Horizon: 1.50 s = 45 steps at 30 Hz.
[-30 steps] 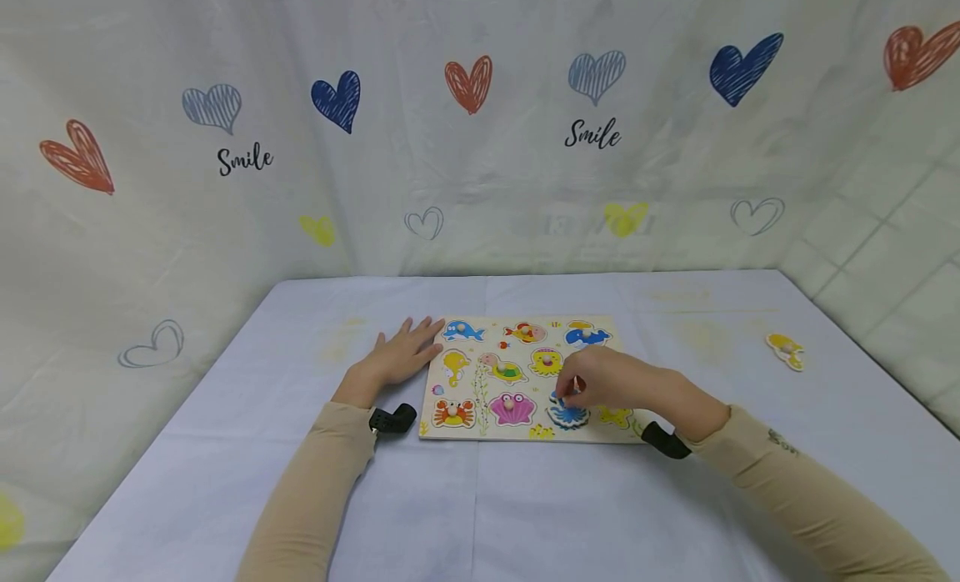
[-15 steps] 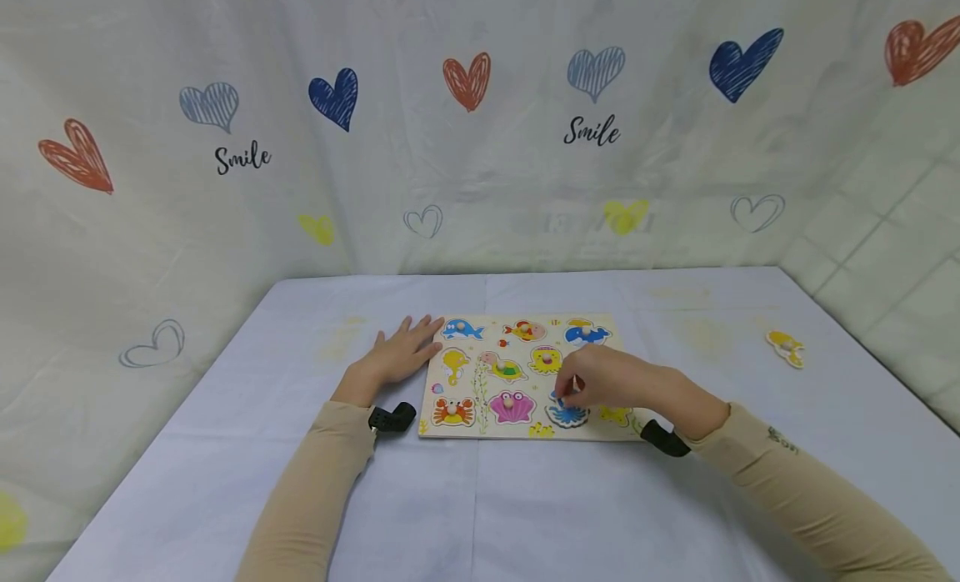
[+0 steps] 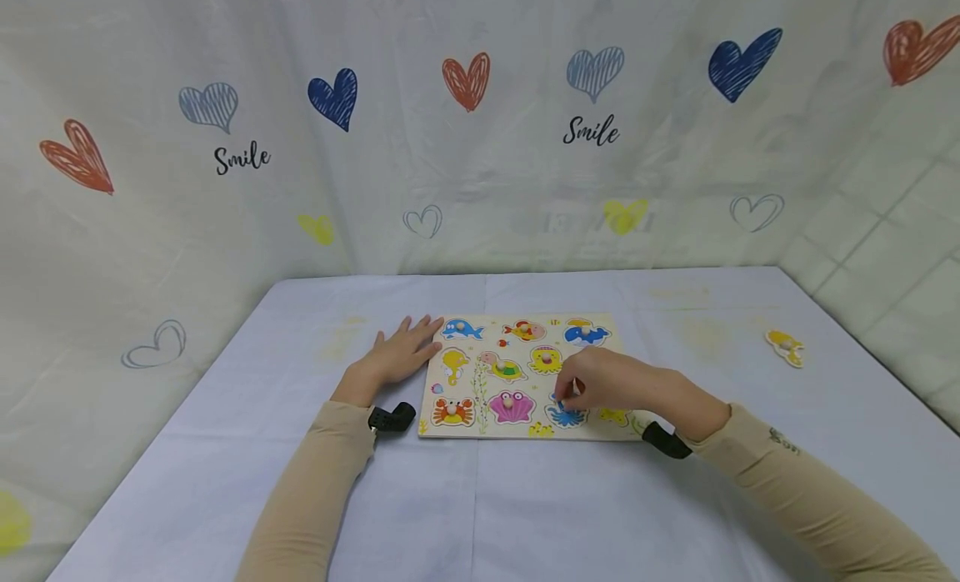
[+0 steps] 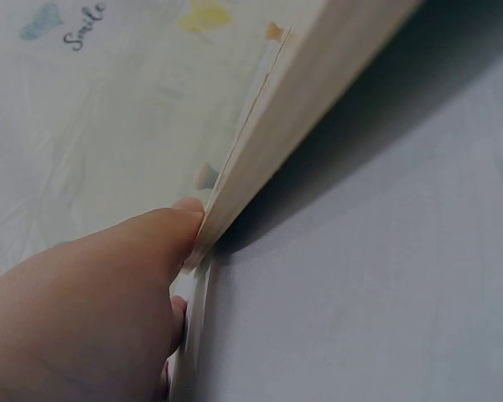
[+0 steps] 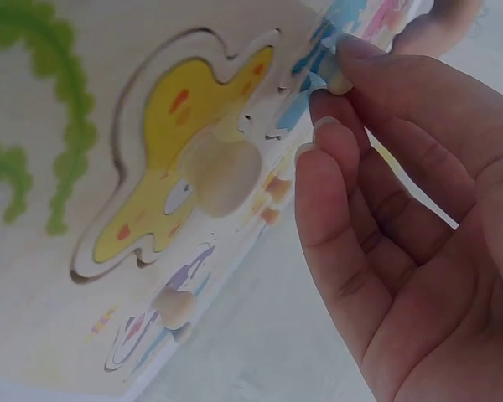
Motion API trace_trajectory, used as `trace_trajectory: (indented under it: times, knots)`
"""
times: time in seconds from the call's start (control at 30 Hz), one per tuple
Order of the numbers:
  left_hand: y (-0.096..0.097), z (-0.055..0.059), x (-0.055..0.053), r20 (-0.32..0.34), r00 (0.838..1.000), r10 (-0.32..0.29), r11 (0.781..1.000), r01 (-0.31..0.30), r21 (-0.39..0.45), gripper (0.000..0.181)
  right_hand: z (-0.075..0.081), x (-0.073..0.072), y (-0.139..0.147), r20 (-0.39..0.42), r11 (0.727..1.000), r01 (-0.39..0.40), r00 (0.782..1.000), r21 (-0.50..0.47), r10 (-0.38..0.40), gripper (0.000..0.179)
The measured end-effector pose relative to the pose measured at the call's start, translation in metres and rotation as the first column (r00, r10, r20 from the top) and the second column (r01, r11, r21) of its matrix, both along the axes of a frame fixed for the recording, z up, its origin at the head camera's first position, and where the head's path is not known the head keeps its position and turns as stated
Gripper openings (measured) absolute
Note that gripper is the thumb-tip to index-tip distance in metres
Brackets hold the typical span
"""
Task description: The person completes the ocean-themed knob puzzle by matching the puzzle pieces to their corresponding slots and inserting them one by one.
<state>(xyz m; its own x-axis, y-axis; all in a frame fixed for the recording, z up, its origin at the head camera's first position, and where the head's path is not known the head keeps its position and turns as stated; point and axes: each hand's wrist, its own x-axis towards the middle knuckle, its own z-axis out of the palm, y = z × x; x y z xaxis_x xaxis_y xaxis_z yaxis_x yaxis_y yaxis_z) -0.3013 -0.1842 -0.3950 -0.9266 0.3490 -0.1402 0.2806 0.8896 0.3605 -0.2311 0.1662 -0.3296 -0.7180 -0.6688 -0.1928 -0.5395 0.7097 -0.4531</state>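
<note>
A wooden peg puzzle board (image 3: 551,436) with sea-animal pieces lies flat on the white-covered table. My right hand (image 3: 611,378) pinches the small knob of a blue puzzle piece with tentacles (image 3: 566,418) between thumb and index finger, at the board's front row. This piece now looks level with the board; the fingers partly hide it. In the right wrist view, a yellow starfish piece (image 5: 172,117) with a round knob sits next to the hand. My left hand (image 3: 393,357) lies with fingers spread at the board's left edge, its thumb (image 4: 163,239) touching the rim.
One loose yellow puzzle piece (image 3: 785,348) lies far off to the right on the table. Other pieces in the board include a pink shell (image 3: 512,408), a red crab (image 3: 453,412) and a green turtle (image 3: 506,370). A heart-printed curtain (image 3: 517,165) hangs behind.
The blue piece has shifted slightly and settled from a raised, shadowed position to level with the board, still in my right fingers. My left hand stays in place.
</note>
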Motion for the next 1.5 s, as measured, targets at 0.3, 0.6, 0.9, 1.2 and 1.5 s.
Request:
trace_trajectory:
  times: [0.3, 0.6, 0.9, 1.2, 1.5]
  knots:
    - [-0.001, 0.001, 0.0, -0.002, 1.0, -0.001, 1.0, 0.001, 0.002, 0.062, 0.001, 0.002, 0.003, -0.024, 1.0, -0.01, 1.0, -0.017, 0.009, 0.005]
    - [-0.001, 0.0, 0.0, 0.003, 1.0, 0.005, 1.0, -0.005, -0.004, 0.062, -0.004, 0.002, 0.007, -0.044, 0.999, -0.016, 0.999, -0.048, 0.014, 0.006]
    - [0.0, 0.001, 0.001, 0.007, 1.0, 0.001, 1.0, -0.001, 0.0, 0.062, 0.001, 0.003, 0.025, -0.136, 0.992, 0.004, 0.99, -0.123, -0.021, 0.018]
    - [0.0, 0.001, 0.0, 0.002, 1.0, 0.001, 1.0, -0.001, -0.003, 0.063, 0.018, 0.001, 0.051, -0.149, 0.974, 0.096, 0.981, -0.205, -0.128, 0.021]
    - [0.001, 0.001, 0.001, 0.002, 1.0, -0.002, 1.0, 0.002, -0.008, 0.062, 0.025, -0.005, 0.09, -0.299, 0.949, 0.182, 0.919, -0.257, -0.257, 0.021]
